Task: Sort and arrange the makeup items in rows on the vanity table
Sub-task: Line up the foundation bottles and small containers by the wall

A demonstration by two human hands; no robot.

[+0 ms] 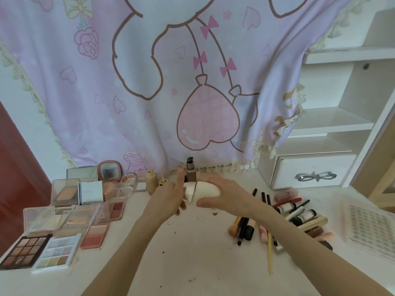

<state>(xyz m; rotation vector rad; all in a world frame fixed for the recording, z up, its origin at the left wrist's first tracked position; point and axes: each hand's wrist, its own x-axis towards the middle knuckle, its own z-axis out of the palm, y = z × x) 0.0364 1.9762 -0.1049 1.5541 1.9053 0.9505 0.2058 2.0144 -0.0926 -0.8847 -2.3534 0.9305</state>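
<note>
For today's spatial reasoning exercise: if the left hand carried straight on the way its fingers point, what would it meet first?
The left hand points up and away, toward the back of the table. First in line looks like the brown pump bottle, just beyond its fingertips; depth is unclear, so it might pass beside it and reach the hanging cloth.

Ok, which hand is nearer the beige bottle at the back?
Left. The left hand is just right of the beige bottle, almost beside it. The right hand is farther right, gripping the white case between the hands.
</note>
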